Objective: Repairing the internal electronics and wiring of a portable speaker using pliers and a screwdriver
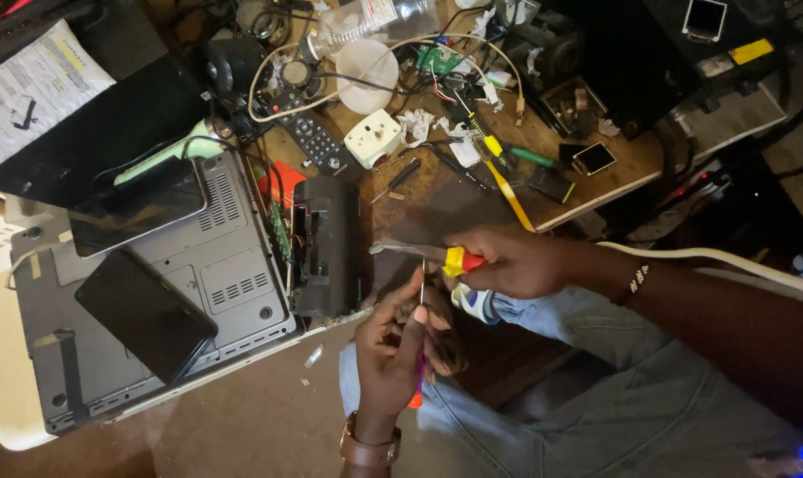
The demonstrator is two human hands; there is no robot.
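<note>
My right hand (512,261) grips the yellow and red handles of a pair of pliers (410,252), whose metal jaws point left over the workbench edge. Just below, my left hand (397,341) holds a thin screwdriver (422,292) with its metal shaft pointing up toward the pliers and a purple and orange handle under my fingers. Left of both hands, close by, a black opened device (326,252) with a green circuit board lies on the bench. My jeans-clad legs sit under both hands.
An upturned grey laptop (207,283) with two dark phones on it lies at the left. A remote (313,140), a white plug (372,137), cables, a plastic bottle (366,22), small tools and parts crowd the wooden bench (437,190).
</note>
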